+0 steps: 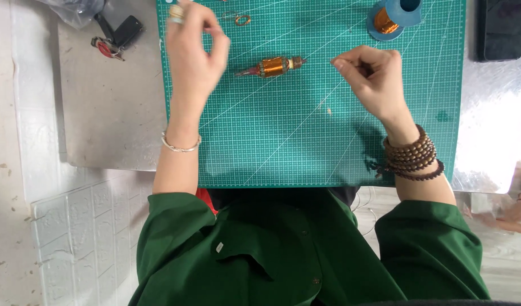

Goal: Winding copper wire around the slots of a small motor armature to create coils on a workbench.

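Both hands are being held raised over the green cutting mat [283,141], left hand [195,54] and right hand [371,73] pinched closed on nothing discernible; the copper-wound armature [271,66] is lying between their fingertips, untouched.

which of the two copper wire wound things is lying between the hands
The small motor armature, wound with copper and lying on its side mid-mat between the left hand and right hand. The blue wire spool sits apart at the mat's top edge.
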